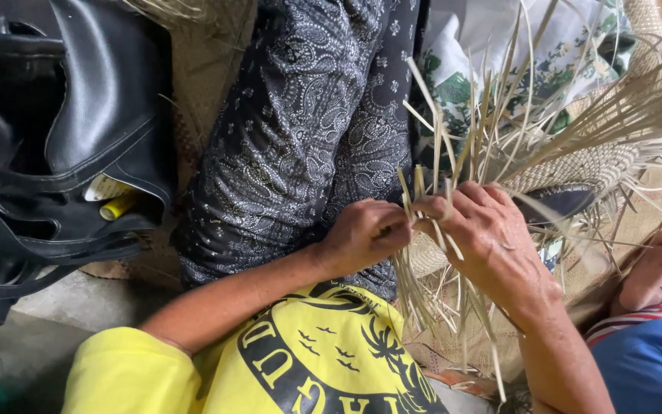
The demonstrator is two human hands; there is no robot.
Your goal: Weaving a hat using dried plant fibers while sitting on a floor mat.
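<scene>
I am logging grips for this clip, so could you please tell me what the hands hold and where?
Both the left hand and right hand pinch pale straw strips with their fingers, at the strips' lower part, where they meet the woven piece.

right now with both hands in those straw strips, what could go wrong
The left hand and right hand pinch thin dry straw strips close together; a hard tug might snap one. The loose ends fan out and cross, so they could tangle. Another person's bare foot lies beside the strips and might press on them.
</scene>
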